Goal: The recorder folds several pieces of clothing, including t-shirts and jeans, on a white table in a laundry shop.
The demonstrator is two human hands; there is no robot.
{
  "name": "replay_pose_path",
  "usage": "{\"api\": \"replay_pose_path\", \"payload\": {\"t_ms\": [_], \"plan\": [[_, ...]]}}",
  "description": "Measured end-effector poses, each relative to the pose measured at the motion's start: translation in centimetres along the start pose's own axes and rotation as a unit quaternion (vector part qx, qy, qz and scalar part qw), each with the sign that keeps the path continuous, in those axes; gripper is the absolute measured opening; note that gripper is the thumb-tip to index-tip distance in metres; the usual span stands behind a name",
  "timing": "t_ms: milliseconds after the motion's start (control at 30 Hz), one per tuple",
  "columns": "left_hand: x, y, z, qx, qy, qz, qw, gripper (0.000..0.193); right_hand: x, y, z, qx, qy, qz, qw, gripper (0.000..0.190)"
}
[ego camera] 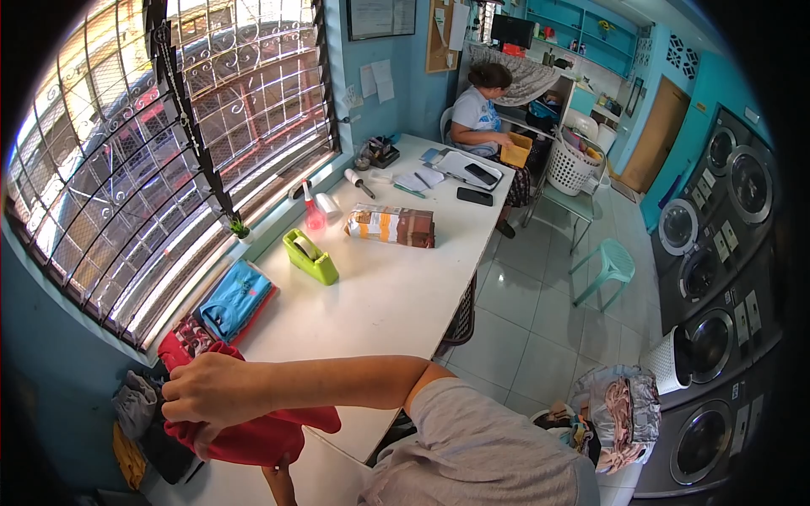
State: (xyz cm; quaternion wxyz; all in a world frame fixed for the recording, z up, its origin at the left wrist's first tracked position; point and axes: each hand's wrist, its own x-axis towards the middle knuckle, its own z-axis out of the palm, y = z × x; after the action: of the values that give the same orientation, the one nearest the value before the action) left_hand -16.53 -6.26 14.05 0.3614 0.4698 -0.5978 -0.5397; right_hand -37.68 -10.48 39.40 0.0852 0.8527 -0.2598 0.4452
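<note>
A red garment (253,436) is held up over the near left end of the white table (392,316). My right hand (212,392) grips its upper part, with my forearm stretched across the view. At its lower edge, my left hand (278,477) pinches the cloth, mostly hidden behind it. Just beyond my right hand lie a folded red patterned garment (186,335) and a stack topped by a folded blue shirt (235,298). Dark, grey and yellow clothes (149,424) are heaped left of the red garment.
A green tape dispenser (310,256), a pink spray bottle (314,215) and a plastic-wrapped pack (390,226) stand on the table. Beyond its far end a seated person (478,120) holds a yellow container (516,150). Laundry bags (623,417) and front-loading machines (702,436) are to the right.
</note>
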Motion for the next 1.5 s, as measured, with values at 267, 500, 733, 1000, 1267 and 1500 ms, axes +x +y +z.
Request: {"api": "replay_pose_path", "payload": {"t_ms": [267, 500, 733, 1000, 1267, 1500], "plan": [[-0.2, -2.1, -1.5, -0.111, -0.027, 0.022, 0.993, 0.029, 0.2, 0.1, -0.6, 0.024, -0.032, 0.031, 0.999, 0.052], [-0.1, -2.1, -1.1, -0.136, -0.022, 0.010, 0.990, 0.028, 0.7, 0.3, -0.6, 0.027, -0.060, 0.030, 0.997, 0.048], [0.5, -3.0, -0.7, -0.129, -0.021, -0.003, 0.991, 0.029, 0.4, 0.5, -0.8, 0.019, -0.055, 0.029, 0.998, 0.049], [0.0, -2.8, -3.4, -0.120, -0.005, -0.029, 0.992, 0.040, 0.7, 1.6, -1.6, 0.045, -0.020, 0.051, 0.997, 0.046], [-1.1, 1.9, -6.8, 0.037, 0.168, 0.135, 0.976, 0.035, 0.4, 3.2, -2.3, 0.114, -0.056, 0.159, 0.979, 0.045], [-2.3, 4.4, -7.8, 0.091, 0.230, 0.051, 0.968, 0.059, -0.7, 4.5, -2.2, 0.147, -0.031, 0.166, 0.975, 0.046]]}}
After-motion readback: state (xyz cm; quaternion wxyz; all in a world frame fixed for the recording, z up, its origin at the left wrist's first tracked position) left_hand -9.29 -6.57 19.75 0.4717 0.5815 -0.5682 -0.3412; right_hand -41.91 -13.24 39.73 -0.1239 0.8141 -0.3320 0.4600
